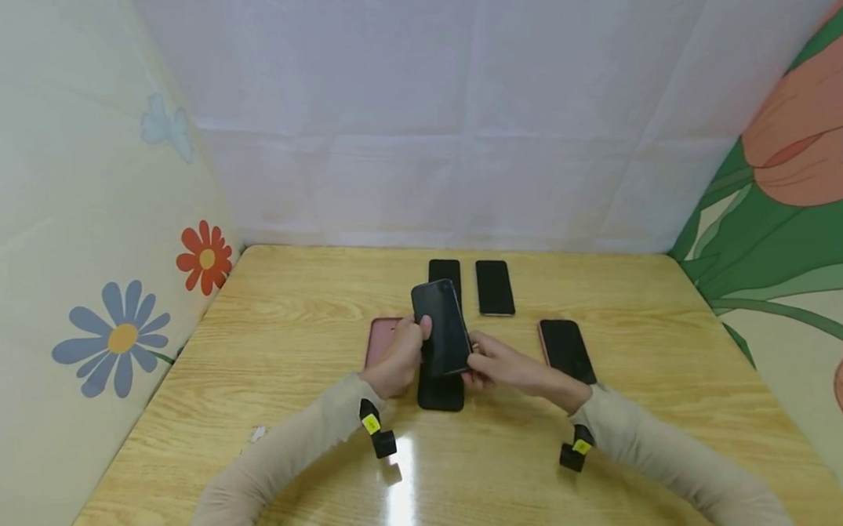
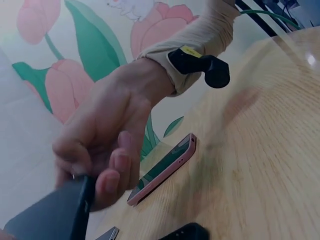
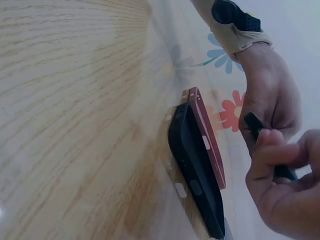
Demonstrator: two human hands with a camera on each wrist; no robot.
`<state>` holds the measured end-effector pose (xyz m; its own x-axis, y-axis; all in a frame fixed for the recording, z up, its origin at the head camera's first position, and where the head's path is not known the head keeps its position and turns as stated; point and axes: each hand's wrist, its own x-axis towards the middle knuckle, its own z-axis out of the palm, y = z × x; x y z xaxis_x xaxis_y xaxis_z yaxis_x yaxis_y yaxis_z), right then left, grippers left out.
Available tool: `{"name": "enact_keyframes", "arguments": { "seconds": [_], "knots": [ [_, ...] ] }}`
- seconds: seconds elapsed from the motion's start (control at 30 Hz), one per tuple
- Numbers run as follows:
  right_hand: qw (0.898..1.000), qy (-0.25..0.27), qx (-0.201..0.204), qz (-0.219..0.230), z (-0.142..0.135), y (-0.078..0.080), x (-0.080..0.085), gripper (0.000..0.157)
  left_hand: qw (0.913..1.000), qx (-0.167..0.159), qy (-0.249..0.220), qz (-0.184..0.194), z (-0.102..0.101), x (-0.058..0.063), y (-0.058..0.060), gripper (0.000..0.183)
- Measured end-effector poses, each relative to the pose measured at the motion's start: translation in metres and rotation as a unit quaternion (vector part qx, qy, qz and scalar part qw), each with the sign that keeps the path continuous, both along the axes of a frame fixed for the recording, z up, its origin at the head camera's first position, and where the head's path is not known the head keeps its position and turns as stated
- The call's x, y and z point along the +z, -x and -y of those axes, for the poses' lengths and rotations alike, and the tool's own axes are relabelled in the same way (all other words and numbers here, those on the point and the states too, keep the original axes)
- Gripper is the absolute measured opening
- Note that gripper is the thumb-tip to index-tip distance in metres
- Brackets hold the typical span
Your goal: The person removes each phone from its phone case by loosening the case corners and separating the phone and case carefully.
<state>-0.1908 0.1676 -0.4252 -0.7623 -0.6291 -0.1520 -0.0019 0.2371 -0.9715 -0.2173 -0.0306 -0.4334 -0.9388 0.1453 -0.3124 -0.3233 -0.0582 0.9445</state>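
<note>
The left hand (image 1: 397, 358) grips the left edge and the right hand (image 1: 500, 363) the near right corner of a slim, dark, round-cornered phone (image 1: 441, 326), tilted above the table (image 1: 312, 338). It partly hides a black case (image 1: 441, 397); the left wrist view crops the phone.

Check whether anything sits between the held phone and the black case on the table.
Apart from the left hand and right hand gripping the held phone, nothing visible stands between it and the black case. The pink case lies to its left, out of the way.
</note>
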Motion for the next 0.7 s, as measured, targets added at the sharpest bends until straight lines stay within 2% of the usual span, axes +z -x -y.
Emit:
{"name": "enact_keyframes", "arguments": {
  "seconds": [0.1,0.27,0.33,0.53,0.7],
  "knots": [
    [0.999,0.013,0.035,0.011,-0.004,0.003,0.002,0.037,0.9995,0.010,0.016,0.025,0.003,0.000,0.002,0.040],
    [0.996,0.024,0.079,0.032,-0.009,0.009,0.001,0.046,0.9998,-0.001,0.004,0.022,0.005,0.000,0.004,0.042],
    [0.995,0.023,0.088,0.040,-0.010,0.010,0.001,0.047,0.9998,-0.003,-0.002,0.018,0.006,0.000,0.004,0.042],
    [0.992,0.027,0.107,0.056,-0.011,0.012,0.001,0.049,0.9992,0.003,0.010,0.038,0.008,-0.002,0.003,0.043],
    [0.991,0.038,0.108,0.065,-0.012,0.015,-0.002,0.044,0.9990,0.003,-0.008,0.044,0.007,-0.001,0.004,0.035]
  ]
}}
